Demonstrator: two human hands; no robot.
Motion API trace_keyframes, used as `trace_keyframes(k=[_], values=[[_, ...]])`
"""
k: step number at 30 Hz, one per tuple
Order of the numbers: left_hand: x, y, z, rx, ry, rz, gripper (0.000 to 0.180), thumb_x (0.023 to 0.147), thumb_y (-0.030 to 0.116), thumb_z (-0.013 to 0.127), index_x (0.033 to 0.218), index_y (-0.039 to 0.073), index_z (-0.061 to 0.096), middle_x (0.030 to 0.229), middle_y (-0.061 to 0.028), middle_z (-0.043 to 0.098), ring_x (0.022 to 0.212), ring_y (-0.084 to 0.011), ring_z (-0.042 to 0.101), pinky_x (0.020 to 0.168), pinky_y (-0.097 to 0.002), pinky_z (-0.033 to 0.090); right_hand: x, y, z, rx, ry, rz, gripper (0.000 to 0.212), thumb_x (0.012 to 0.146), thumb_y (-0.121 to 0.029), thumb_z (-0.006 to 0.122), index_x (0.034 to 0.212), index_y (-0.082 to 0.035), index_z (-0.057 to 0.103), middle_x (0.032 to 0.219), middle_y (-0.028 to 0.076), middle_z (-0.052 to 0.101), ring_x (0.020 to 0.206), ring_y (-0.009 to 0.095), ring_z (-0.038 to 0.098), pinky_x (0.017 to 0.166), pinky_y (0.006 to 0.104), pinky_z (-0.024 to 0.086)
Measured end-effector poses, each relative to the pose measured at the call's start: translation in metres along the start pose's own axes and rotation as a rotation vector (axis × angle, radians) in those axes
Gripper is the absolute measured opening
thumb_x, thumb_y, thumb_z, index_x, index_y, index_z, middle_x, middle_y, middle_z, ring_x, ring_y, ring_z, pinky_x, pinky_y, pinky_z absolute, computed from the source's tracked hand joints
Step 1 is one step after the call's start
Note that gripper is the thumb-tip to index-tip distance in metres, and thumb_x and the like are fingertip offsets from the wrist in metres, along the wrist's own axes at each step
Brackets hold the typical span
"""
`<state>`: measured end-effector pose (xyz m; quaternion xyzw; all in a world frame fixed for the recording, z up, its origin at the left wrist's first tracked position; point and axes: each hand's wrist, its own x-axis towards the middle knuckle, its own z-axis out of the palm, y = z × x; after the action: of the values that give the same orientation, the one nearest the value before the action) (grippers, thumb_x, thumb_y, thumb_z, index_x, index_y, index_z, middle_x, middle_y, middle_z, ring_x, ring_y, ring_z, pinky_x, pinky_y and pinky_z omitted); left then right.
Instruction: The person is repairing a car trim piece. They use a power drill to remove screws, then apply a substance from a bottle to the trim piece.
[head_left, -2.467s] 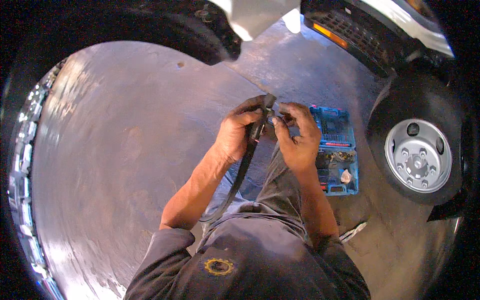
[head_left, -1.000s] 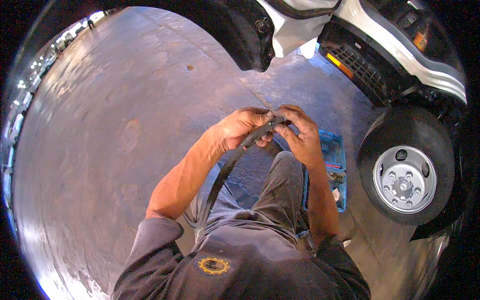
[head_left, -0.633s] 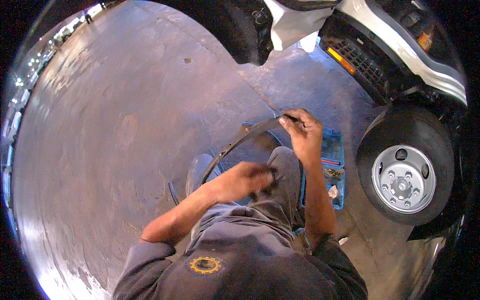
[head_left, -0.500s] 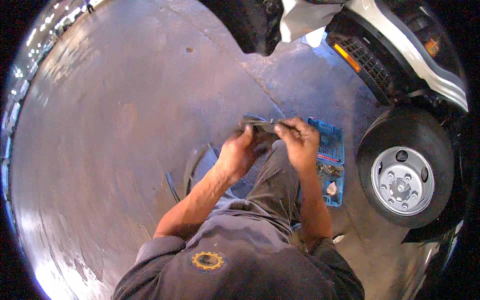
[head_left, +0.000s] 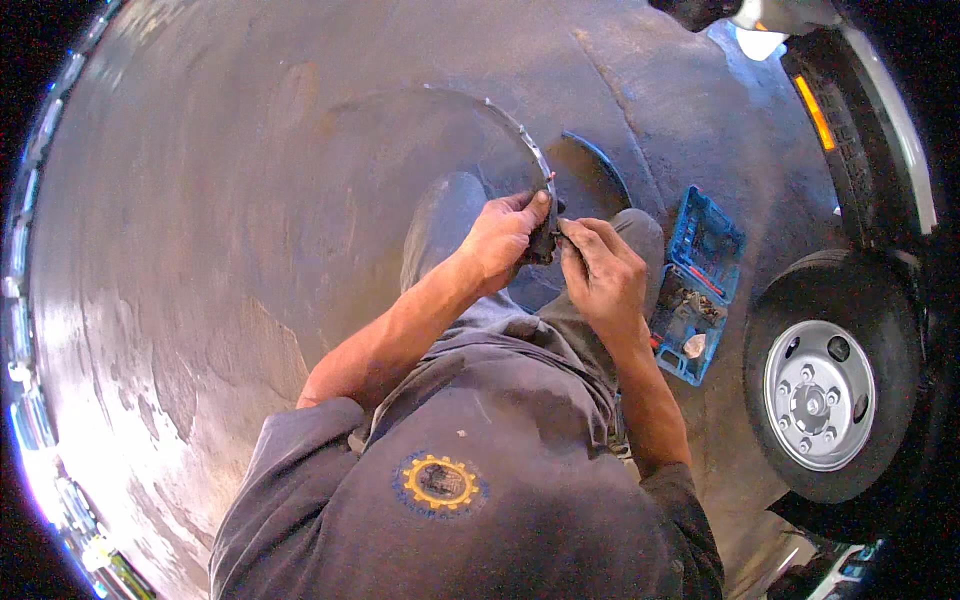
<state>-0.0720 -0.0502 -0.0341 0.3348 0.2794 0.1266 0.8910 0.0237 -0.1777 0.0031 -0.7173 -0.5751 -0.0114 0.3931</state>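
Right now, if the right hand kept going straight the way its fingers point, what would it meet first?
The right hand points up and left at the dark end of the curved strip pinched by the left hand. It would meet that piece almost at once, then the left hand's fingers, though depth is uncertain.

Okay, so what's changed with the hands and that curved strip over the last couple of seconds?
The left hand dropped to the lap about half a second back, then came up again to join the right hand at the near end of the curved strip. The strip, earlier hanging down by the legs, now arcs up and away over the floor. The blue tool case stays open beside the wheel.
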Motion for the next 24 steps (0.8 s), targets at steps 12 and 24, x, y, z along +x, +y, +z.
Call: trace_keyframes(k=[12, 24], values=[[-0.031, -0.037, -0.053, 0.198, 0.239, -0.236, 0.034, 0.097, 0.035, 0.058, 0.091, 0.003, 0.065, 0.072, -0.0029, 0.059, 0.059, -0.0138, 0.053, 0.052, -0.03, 0.047, -0.03, 0.014, 0.057, 0.018, -0.261, 0.196, 0.017, 0.08, -0.014, 0.066, 0.096, -0.008, 0.067, 0.09, 0.014, 0.066, 0.079, 0.034, 0.065, 0.069, 0.0417, 0.053], [-0.071, -0.028, -0.1, 0.588, 0.258, -0.414, 0.041, 0.09, 0.037, 0.062, 0.102, -0.002, 0.069, 0.088, -0.01, 0.07, 0.078, -0.017, 0.063, 0.072, -0.0343, 0.05, -0.051, -0.004, 0.114, 0.247, -0.472, 0.564, 0.021, 0.082, -0.021, 0.063, 0.094, -0.005, 0.067, 0.084, 0.023, 0.067, 0.081, 0.04, 0.066, 0.072, 0.0467, 0.052]])
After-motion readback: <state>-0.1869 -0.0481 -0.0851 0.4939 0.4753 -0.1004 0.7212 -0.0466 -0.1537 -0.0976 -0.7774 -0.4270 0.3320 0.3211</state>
